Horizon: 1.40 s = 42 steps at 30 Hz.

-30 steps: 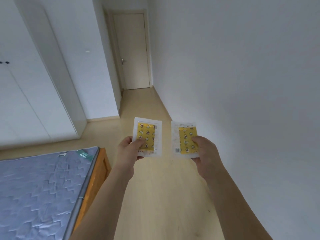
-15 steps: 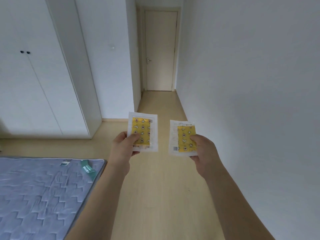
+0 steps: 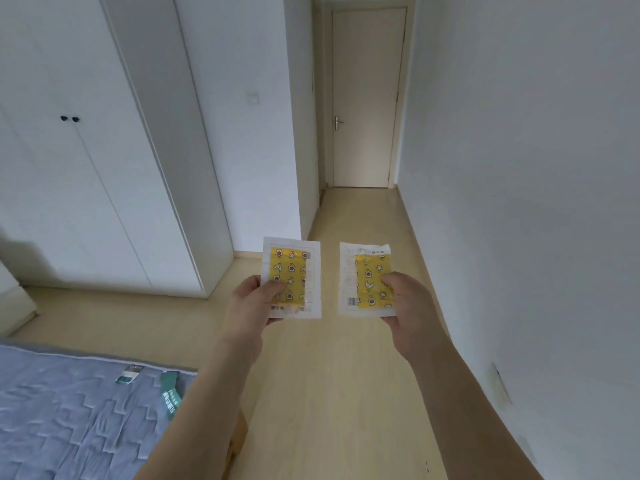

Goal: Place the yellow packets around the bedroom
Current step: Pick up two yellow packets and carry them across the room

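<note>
From the head camera, both arms reach forward over a pale wooden floor point(image 3: 329, 393), each hand holding up 1 packet at about the same height, the 2 packets side by side with a narrow gap between them and not touching. The left hand point(image 3: 251, 306) pinches the left yellow packet point(image 3: 292, 277) at its lower left corner, thumb laid across the front of the yellow printed panel and the other fingers curled behind the white border. The right hand point(image 3: 410, 308) grips the right yellow packet point(image 3: 365, 280) along its right edge, thumb pressed on the front over the yellow panel, remaining fingers hidden behind it; a small barcode shows at this packet's lower left. Both packets stand upright, facing the camera, each a white-edged clear sleeve with a yellow patterned insert of stars and moons. To the lower left lies a bed with a blue-grey quilted mattress point(image 3: 69, 417), a green tag point(image 3: 169, 393) lying near its corner and a strip of wooden frame showing under the left forearm. A white wardrobe point(image 3: 86, 168) with 2 small dark knobs fills the left wall, a light switch point(image 3: 252, 97) sits on the wall section beside it, and a cream door point(image 3: 367, 98) with a metal handle closes the end of the short corridor ahead, plain white wall point(image 3: 519, 168) running along the right
</note>
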{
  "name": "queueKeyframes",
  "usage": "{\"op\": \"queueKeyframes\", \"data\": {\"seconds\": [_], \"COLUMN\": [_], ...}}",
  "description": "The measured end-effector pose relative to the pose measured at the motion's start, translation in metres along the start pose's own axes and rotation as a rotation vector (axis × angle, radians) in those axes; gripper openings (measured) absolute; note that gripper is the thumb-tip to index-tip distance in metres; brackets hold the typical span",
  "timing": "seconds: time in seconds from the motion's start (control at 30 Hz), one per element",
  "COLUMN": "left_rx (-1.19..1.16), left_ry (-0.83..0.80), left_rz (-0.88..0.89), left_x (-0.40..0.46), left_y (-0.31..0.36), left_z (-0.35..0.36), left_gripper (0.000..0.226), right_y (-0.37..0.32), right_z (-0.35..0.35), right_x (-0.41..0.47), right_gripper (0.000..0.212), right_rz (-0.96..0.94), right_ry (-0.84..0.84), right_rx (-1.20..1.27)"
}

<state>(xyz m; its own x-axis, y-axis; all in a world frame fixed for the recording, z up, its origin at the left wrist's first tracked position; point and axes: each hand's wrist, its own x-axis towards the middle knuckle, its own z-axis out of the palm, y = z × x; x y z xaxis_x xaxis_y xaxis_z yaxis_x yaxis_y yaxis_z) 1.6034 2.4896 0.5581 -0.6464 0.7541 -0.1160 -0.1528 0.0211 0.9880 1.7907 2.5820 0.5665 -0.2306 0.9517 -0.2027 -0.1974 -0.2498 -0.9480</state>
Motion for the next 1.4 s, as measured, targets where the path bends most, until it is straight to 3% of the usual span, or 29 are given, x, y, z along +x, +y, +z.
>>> {"op": "queueKeyframes", "data": {"seconds": [0.2, 0.43, 0.77, 1.07, 1.4], "left_rx": [-0.020, -0.048, -0.264, -0.346, -0.366], "left_ry": [0.102, 0.289, 0.465, 0.577, 0.827], "left_rz": [0.047, 0.018, 0.056, 0.042, 0.113], "left_x": [0.131, 0.280, 0.535, 0.712, 0.870], "left_y": [0.035, 0.036, 0.067, 0.083, 0.129], "left_z": [0.020, -0.021, -0.121, -0.198, -0.353], "left_gripper": [0.019, 0.018, 0.015, 0.020, 0.023], "right_y": [-0.028, -0.017, -0.006, 0.020, 0.061], "right_z": [0.063, 0.181, 0.394, 0.562, 0.831], "right_x": [0.141, 0.283, 0.483, 0.620, 0.730], "right_gripper": [0.014, 0.013, 0.017, 0.016, 0.016], "right_rz": [0.013, 0.088, 0.098, 0.151, 0.194], "right_ry": [-0.098, -0.251, -0.402, -0.509, -0.829], "right_rx": [-0.030, -0.064, -0.122, -0.159, -0.164]}}
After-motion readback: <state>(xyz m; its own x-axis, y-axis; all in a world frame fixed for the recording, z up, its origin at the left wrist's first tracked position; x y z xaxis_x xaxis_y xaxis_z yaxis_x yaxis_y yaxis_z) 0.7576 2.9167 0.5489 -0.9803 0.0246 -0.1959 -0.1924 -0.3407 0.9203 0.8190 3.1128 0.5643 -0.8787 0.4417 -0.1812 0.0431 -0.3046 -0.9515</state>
